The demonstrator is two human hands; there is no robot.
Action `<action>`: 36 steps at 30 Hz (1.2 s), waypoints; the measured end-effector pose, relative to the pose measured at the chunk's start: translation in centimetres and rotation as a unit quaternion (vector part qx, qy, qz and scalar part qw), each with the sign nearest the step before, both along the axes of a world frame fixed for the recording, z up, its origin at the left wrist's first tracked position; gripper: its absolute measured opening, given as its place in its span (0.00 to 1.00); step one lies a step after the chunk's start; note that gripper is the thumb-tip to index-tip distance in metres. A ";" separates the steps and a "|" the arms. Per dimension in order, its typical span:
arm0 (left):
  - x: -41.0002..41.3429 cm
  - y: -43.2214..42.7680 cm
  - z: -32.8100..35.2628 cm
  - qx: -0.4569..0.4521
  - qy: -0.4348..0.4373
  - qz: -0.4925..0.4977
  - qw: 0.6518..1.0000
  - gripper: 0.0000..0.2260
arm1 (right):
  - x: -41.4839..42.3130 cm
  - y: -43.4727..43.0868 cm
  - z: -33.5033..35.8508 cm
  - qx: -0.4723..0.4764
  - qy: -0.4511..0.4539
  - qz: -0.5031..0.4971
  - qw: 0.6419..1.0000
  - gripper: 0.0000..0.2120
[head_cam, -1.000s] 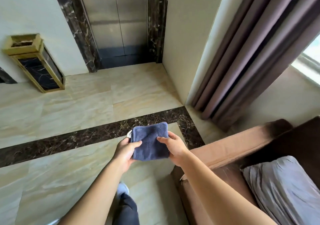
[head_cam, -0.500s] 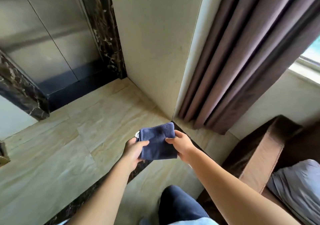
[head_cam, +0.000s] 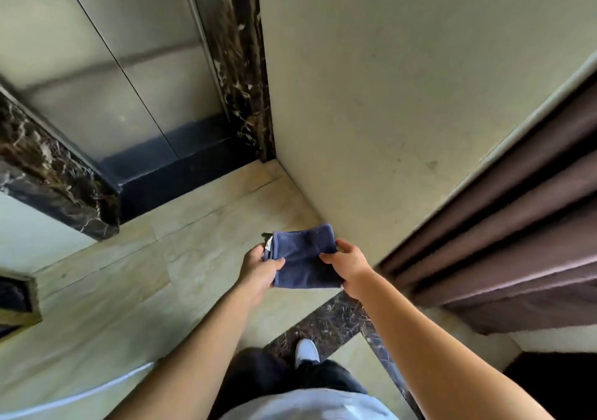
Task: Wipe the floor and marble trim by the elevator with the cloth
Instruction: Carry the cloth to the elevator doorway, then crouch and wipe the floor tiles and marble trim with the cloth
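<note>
Building lobby: steel elevator doors [head_cam: 122,74], dark marble trim [head_cam: 239,64], polished tiles [head_cam: 129,290].

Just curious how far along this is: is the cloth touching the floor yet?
No, both hands, left and right, hold the folded cloth up in the air above the floor.

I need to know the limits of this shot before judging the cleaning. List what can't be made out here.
- Floor under the blue cloth: hidden by the cloth and both hands, left hand, right hand, head view.
- Cloth's white tag: too small to read.
- Gold-framed bin: cut off by the left edge.
- Elevator doors: tops cut off by the upper edge.
- Dirt on the marble trim: lost in blur and veining.
</note>
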State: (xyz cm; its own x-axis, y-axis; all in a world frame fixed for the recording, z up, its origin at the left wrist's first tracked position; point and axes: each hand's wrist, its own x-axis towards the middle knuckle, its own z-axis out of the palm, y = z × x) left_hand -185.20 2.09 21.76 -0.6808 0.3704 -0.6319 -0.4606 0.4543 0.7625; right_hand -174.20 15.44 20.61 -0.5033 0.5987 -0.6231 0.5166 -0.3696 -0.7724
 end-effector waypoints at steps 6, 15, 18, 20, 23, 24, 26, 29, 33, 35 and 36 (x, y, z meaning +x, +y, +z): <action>-13.1 5.8 -1.3 -0.029 0.012 0.043 0.999 0.07 | -14.5 6.6 0.1 0.034 -0.023 0.062 0.997 0.13; -32.1 16.3 -10.0 -0.084 -0.045 0.019 0.995 0.07 | -34.0 17.5 -7.4 0.100 -0.164 0.157 0.969 0.14; -37.4 20.4 -13.2 -0.091 -0.069 0.021 0.993 0.12 | -39.7 21.1 -10.1 0.123 -0.207 0.183 0.953 0.18; -40.9 23.2 -16.5 -0.082 -0.096 0.041 0.991 0.13 | -43.6 23.3 -12.8 0.151 -0.234 0.200 0.939 0.21; -44.5 26.4 -23.1 -0.091 -0.135 0.073 0.984 0.09 | -47.6 25.8 -18.3 0.161 -0.261 0.224 0.925 0.26; -45.2 26.8 -24.7 -0.102 -0.156 0.090 0.978 0.09 | -48.2 26.0 -19.3 0.165 -0.264 0.234 0.921 0.27; -46.7 28.6 -31.2 -0.121 -0.236 0.138 0.954 0.09 | -50.4 27.3 -25.2 0.150 -0.287 0.288 0.901 0.28; -48.5 31.1 -39.5 -0.131 -0.299 0.183 0.927 0.10 | -53.5 30.6 -34.3 0.126 -0.311 0.396 0.854 0.23; -51.5 34.2 -49.8 -0.110 -0.275 0.183 0.937 0.31 | -58.8 35.5 -45.5 0.154 -0.276 0.476 0.821 0.21; -53.4 36.2 -54.8 -0.089 -0.231 0.156 0.956 0.36 | -61.4 37.7 -50.8 0.194 -0.268 0.489 0.807 0.20; -54.7 37.1 -57.0 -0.078 -0.204 0.143 0.965 0.35 | -62.8 38.8 -53.2 0.206 -0.271 0.490 0.802 0.20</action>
State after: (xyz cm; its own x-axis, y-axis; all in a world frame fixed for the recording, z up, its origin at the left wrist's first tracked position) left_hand -239.88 39.22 -35.29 -0.4246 0.0822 -0.9016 -0.8314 0.3588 0.4243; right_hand -236.96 54.20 -32.55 -0.5803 0.2920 -0.7603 0.7040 0.6491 -0.2881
